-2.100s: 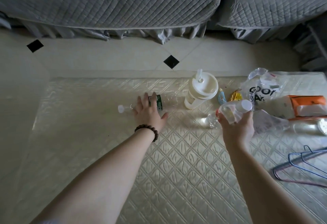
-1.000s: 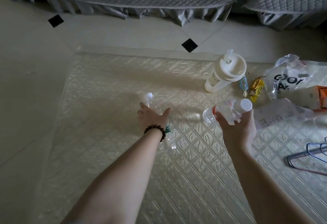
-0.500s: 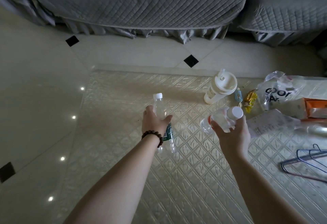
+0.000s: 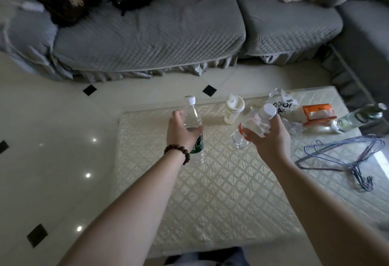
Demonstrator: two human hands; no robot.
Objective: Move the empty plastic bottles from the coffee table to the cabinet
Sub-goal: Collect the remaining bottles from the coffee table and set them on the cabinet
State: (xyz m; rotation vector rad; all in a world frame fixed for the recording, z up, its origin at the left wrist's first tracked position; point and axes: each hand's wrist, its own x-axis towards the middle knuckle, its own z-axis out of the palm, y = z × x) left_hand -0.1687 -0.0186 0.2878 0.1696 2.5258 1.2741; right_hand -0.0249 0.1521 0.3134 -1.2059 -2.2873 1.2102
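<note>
Above cream quilted coffee table (image 4: 221, 198), both hands raised, each holding bottle. Left hand (image 4: 181, 133), beaded bracelet on wrist, fingers wrapped round upright clear plastic bottle with white cap and green label (image 4: 192, 118). Right hand (image 4: 271, 137) grips tilted clear plastic bottle with white cap and red label (image 4: 255, 123), cap uppermost. Both bottles see-through, held clear of tabletop.

Green-labelled clear bottle (image 4: 193, 127), white cap up, is standing upright in the air; red-labelled clear bottle (image 4: 253, 127) is tilting, cap upper right, above the coffee table (image 4: 221, 192).
</note>
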